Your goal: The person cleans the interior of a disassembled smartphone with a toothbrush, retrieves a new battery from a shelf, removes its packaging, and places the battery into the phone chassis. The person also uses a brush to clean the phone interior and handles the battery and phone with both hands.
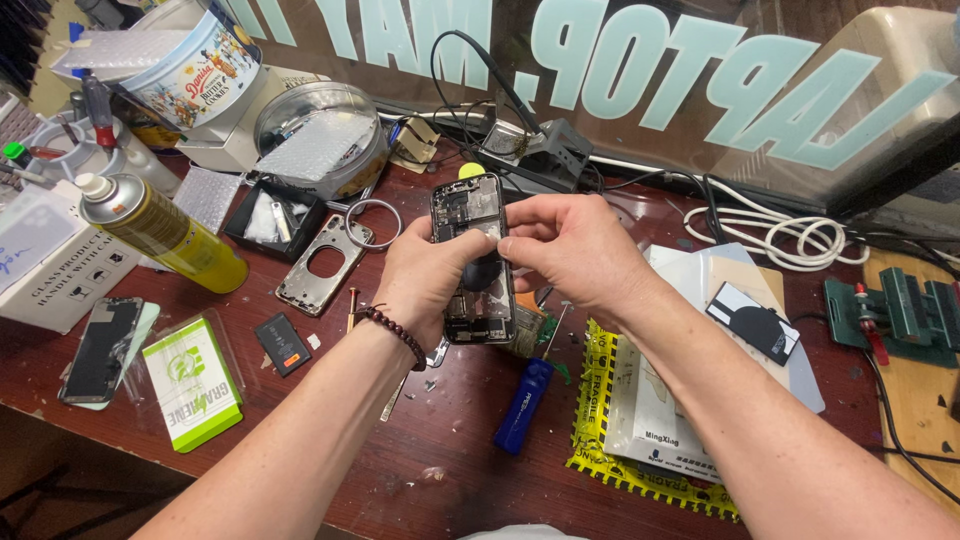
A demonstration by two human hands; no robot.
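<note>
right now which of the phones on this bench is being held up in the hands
The opened phone with its insides bare, gripped by both hands. The other phone lies flat at the left edge.

A yellow spray can (165, 233) (lying flat), blue screwdriver (523, 406), white cable (775, 232).

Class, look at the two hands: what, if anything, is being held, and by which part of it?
An opened phone, its insides showing. The left hand grips its left edge near the middle; the right hand pinches its right edge, fingertips on the inside.
</note>
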